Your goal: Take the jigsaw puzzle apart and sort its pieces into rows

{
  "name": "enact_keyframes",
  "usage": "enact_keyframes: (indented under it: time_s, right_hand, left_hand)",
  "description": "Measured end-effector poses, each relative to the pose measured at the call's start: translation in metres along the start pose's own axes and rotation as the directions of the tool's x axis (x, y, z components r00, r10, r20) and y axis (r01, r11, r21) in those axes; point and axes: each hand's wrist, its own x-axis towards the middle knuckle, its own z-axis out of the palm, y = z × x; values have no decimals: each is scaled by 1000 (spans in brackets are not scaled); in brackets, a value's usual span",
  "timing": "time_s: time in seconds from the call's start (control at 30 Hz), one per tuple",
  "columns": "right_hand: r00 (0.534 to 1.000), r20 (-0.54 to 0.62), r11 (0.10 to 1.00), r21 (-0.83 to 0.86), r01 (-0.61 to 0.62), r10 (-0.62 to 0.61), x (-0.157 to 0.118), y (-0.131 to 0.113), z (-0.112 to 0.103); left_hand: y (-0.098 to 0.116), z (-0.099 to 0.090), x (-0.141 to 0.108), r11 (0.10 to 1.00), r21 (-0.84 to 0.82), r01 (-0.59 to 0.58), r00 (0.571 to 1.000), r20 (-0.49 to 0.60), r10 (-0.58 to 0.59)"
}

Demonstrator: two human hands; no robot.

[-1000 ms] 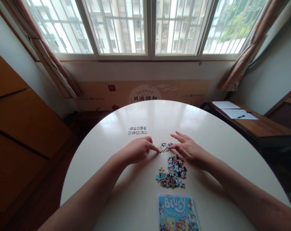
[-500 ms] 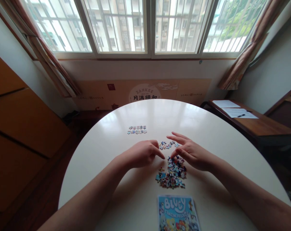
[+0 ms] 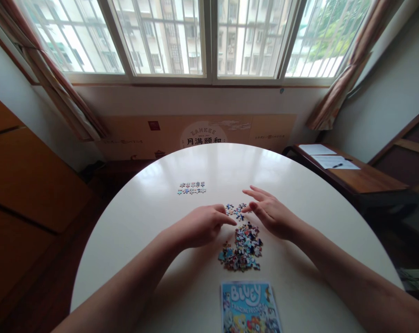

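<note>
A heap of small, mixed-colour jigsaw pieces (image 3: 247,245) lies on the white table in front of me. Just beyond it is a smaller, looser group of pieces (image 3: 236,212). My left hand (image 3: 206,225) rests left of these, index finger stretched towards the gap between heap and group, its other fingers curled; no piece shows in it. On the other side, my right hand (image 3: 274,213) has its fingers spread, with one fingertip at the right edge of the smaller group. Two neat rows of pieces (image 3: 192,188) lie farther off to the left.
A blue "Bluey" picture sheet (image 3: 250,307) lies near me on the round white table (image 3: 133,217). Papers with a pen (image 3: 337,165) are on a wooden side table (image 3: 376,178) at right. A barred window stands behind, above a printed cardboard panel (image 3: 126,134).
My right hand's fingertip has gone from the top of the heap forward to the smaller group, where pieces now spread nearer the heap. My left index finger stays close by. The view has shifted slightly.
</note>
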Motion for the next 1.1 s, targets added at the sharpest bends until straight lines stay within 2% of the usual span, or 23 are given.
enact_keyframes:
  time_s: [0.2, 0.37, 0.57, 0.77, 0.9, 0.97, 1.0, 1.03, 1.1]
  right_hand:
    - [1000, -27, 999, 37, -1, 2, -1, -2, -2]
    - [999, -27, 1000, 7, 27, -27, 0, -4, -3]
    - [998, -54, 999, 17, 31, -30, -1, -4, -4]
    - [998, -53, 1000, 15, 26, -26, -1, -5, -5]
    - [997, -63, 999, 28, 35, -34, -1, -5, -5]
    - [996, -80, 997, 65, 43, -38, -2, -4, -4]
    - [995, -91, 995, 91, 48, -39, -3, -4, -4]
    - [994, -106, 992, 116, 53, -41, -4, -3, -4]
    - [989, -138, 985, 157, 67, -45, -5, -3, -4]
  left_hand:
    - [9, -1, 2, 999, -21, -26, 999, -22, 25]
    - [12, 8, 7, 999, -12, -47, 997, -60, 47]
    - [12, 15, 11, 998, -25, -61, 998, -21, 60]
    - [14, 14, 11, 999, -12, -47, 998, -35, 47]
    - [15, 15, 12, 999, -20, -47, 995, -92, 45]
    - [13, 9, 10, 1000, -18, 23, 985, -172, -26]
    - [11, 3, 8, 995, -16, 94, 971, -221, -95]
    - [7, -5, 5, 982, -11, 188, 944, -274, -183]
    - [-3, -25, -4, 906, 18, 424, 844, -371, -387]
